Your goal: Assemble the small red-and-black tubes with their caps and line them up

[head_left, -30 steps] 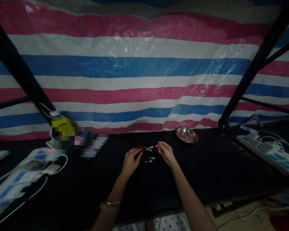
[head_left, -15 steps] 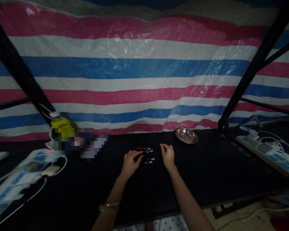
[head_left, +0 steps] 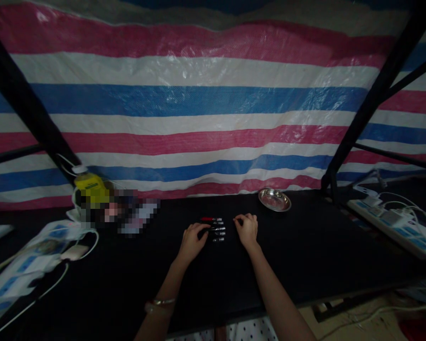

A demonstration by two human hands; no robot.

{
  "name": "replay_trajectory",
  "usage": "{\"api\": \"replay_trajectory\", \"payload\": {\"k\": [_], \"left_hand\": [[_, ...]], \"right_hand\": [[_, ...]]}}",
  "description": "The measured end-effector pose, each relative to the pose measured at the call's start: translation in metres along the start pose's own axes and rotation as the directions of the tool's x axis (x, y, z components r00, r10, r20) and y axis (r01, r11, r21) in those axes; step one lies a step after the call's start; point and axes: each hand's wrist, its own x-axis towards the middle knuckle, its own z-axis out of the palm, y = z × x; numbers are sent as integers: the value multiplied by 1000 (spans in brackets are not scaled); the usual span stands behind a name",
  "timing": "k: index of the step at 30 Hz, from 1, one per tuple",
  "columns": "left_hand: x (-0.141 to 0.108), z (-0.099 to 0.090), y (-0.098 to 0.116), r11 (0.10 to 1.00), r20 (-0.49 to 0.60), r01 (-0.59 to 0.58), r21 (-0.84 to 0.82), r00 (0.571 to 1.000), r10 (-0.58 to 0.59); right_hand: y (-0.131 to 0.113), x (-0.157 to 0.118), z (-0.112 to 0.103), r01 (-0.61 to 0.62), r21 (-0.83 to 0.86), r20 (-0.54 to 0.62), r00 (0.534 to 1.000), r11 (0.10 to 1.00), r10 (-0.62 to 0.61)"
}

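Slender pen-like things with silver ends lie side by side on the black tabletop, pointing left to right. The farthest is a red pen (head_left: 209,219); the others look black. My left hand (head_left: 192,239) is at their left ends, with thumb and forefinger closed about a black pen (head_left: 218,229) in the middle of the row. My right hand (head_left: 247,230) is just right of the silver ends, apart from them, its thumb and forefinger pinched together. Anything in that pinch is too small to make out.
A shiny metal dish (head_left: 275,200) stands at the back right. Power strips with cables lie on the left (head_left: 28,265) and right (head_left: 394,222). A yellow bottle (head_left: 91,187) and blurred items are at the back left. Striped sheeting (head_left: 206,104) hangs behind the black table.
The pens under my left hand now lie straighter, with silver ends closer to one line. My right hand has turned slightly, its fingertips a little lower and further left.
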Motion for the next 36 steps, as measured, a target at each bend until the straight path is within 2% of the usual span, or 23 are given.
{"api": "replay_trajectory", "payload": {"k": [6,10,12,25,36], "left_hand": [[1,2,-5,999,4,-11,-35,1000,11],[1,3,-5,999,-14,-25,-44,1000,24],[1,4,-6,999,-20,-27,-42,999,26],[2,5,-9,998,-28,-47,-40,999,46],[2,5,-9,999,-24,-29,-44,999,28]], "right_hand": [[-6,0,2,112,115,51,992,987,-118],[-11,-3,5,249,204,109,955,947,-275],[-11,-4,6,273,214,119,946,938,-303],[-12,-6,8,278,203,182,932,939,-315],[-13,-5,9,213,205,167,954,955,-248]]}}
